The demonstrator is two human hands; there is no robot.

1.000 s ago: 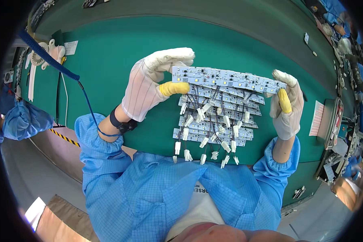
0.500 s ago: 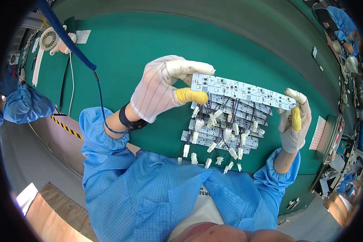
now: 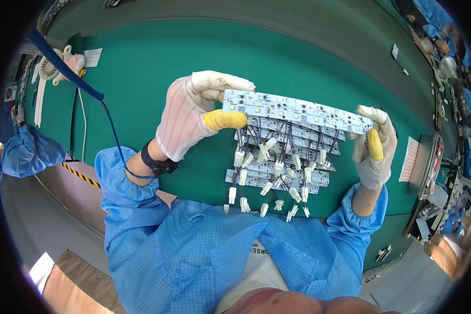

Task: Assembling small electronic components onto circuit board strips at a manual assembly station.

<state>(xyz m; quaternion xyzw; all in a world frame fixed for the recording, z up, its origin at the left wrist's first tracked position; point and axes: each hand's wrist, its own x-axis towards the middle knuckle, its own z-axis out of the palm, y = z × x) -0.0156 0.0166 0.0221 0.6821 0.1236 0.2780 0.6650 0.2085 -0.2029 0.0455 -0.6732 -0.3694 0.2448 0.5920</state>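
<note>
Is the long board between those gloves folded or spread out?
Spread out: the board runs as one long strip, without a fold, from the left hand to the right hand.

We lose part of the left hand [image 3: 186, 112] behind the circuit board [image 3: 303, 111] it grips, and that board also covers some of the stacked boards [image 3: 315, 137] from us. We cannot trace each dark wire [image 3: 289, 138] through the tangle, nor identify the tiny components [image 3: 296, 116]. The print on the paper sheet [image 3: 92, 57] is too small for us to read. At left we see a co-worker's blue sleeve [image 3: 31, 154], the rest cut off by the dark rim.
</note>
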